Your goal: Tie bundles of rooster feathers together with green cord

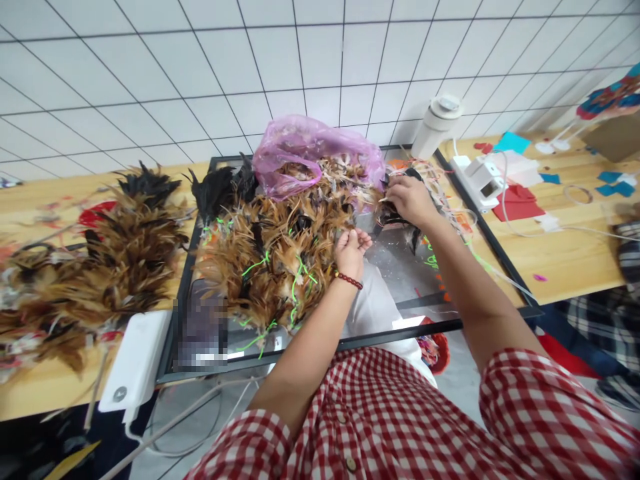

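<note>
Feathers (391, 217) under right fingers (397, 190), seemingly touching, left fingers (362, 238) curled

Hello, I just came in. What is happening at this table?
A person sorts through feathers with bare hands. The right hand is in the dark feathers on the right. The left hand, curled, is beside a large pile of brown feathers. Behind the pile, a pink plastic bag lies open with more feathers inside.
</note>
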A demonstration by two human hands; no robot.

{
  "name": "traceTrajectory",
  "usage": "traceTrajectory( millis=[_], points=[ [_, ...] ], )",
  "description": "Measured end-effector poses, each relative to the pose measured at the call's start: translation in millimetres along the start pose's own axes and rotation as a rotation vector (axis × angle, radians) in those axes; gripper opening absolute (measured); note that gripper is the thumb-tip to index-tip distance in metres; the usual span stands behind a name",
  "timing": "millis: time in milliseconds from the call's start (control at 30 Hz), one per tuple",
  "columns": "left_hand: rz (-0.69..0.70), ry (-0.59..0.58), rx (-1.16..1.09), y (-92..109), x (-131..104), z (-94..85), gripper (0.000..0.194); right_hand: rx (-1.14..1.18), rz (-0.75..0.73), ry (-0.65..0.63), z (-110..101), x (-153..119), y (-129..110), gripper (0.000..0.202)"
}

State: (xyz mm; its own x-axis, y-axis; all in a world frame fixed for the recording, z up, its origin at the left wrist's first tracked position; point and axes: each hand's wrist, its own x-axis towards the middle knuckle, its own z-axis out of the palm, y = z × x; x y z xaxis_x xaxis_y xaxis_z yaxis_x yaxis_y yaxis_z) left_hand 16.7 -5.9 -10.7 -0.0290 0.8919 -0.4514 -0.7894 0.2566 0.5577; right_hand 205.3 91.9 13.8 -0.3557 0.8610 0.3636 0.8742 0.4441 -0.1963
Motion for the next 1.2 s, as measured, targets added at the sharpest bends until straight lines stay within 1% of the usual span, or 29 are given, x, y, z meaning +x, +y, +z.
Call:
traceTrajectory(
  millis=[67, 100, 167, 233, 267, 300, 367, 433, 500, 633, 800, 900, 933, 967, 1000, 1067, 1100, 1167, 1200],
  points=[
    [-0.001, -0.005, -0.005, 0.0, 0.2, -0.2, 0.03, 0.125, 0.024, 0.182, -13.0, -4.5, -1.5, 0.027],
    [-0.001, -0.007, -0.007, -0.2, 0.4, -0.3, 0.031, 0.184, 0.043, 0.251, -20.2, -7.9, -3.0, 0.024],
    [0.0, -0.012, -0.006, -0.6, 0.8, -0.7, 0.031, 0.262, 0.103, 0.338, -33.3, -17.2, -7.2, 0.02],
    [0.005, -0.014, 0.002, -1.0, 1.0, -1.2, 0.03, 0.292, 0.167, 0.379, -41.8, -28.5, -12.4, 0.016],
    [0.008, -0.013, 0.011, -1.2, 0.9, -1.4, 0.03, 0.295, 0.171, 0.367, -43.6, -34.2, -15.2, 0.015],
    [0.008, -0.015, 0.027, -1.2, 0.5, -1.5, 0.03, 0.295, 0.147, 0.326, -43.6, -39.4, -18.3, 0.015],
    [-0.015, -0.035, 0.09, -0.6, -0.8, -1.2, 0.029, 0.287, 0.036, 0.181, -39.1, -48.0, -26.0, 0.016],
    [-0.069, -0.073, 0.179, 0.8, -2.6, -0.5, 0.028, 0.263, -0.088, 0.037, -31.0, -53.0, -36.1, 0.019],
    [-0.137, -0.105, 0.263, 3.0, -4.3, 0.5, 0.027, 0.213, -0.165, -0.042, -23.1, -54.3, -47.4, 0.022],
    [-0.223, -0.122, 0.356, 7.4, -5.9, 1.6, 0.025, 0.047, -0.213, -0.109, -17.2, -50.1, -65.5, 0.024],
    [-0.219, -0.134, 0.395, 9.5, -6.4, 1.7, 0.024, -0.16, -0.279, -0.14, -19.4, -45.9, -79.6, 0.021],
    [-0.193, -0.145, 0.41, 8.3, -6.1, 1.0, 0.027, -0.142, -0.293, -0.158, -17.1, -43.0, -77.3, 0.023],
    [-0.178, -0.151, 0.409, 7.5, -5.7, 0.6, 0.027, -0.115, -0.263, -0.153, -16.0, -40.6, -72.2, 0.024],
    [-0.161, -0.157, 0.402, 6.5, -5.1, 0.0, 0.026, -0.09, -0.203, -0.134, -14.8, -37.1, -64.7, 0.027],
    [-0.144, -0.163, 0.392, 5.5, -4.5, -0.6, 0.024, -0.073, -0.111, -0.102, -13.8, -32.6, -55.3, 0.029],
    [-0.12, -0.165, 0.363, 3.6, -3.3, -1.7, 0.022, -0.079, 0.134, -0.028, -11.9, -21.8, -34.2, 0.032],
    [-0.112, -0.161, 0.344, 2.9, -3.0, -2.0, 0.021, -0.099, 0.252, -0.011, -10.7, -16.2, -24.6, 0.032],
    [-0.109, -0.157, 0.318, 2.6, -2.9, -2.2, 0.02, -0.148, 0.422, -0.034, -7.3, -6.2, -11.5, 0.031],
    [-0.109, -0.157, 0.31, 3.0, -3.2, -2.0, 0.02, -0.17, 0.463, -0.07, -5.1, -2.4, -8.4, 0.031]
  ],
)
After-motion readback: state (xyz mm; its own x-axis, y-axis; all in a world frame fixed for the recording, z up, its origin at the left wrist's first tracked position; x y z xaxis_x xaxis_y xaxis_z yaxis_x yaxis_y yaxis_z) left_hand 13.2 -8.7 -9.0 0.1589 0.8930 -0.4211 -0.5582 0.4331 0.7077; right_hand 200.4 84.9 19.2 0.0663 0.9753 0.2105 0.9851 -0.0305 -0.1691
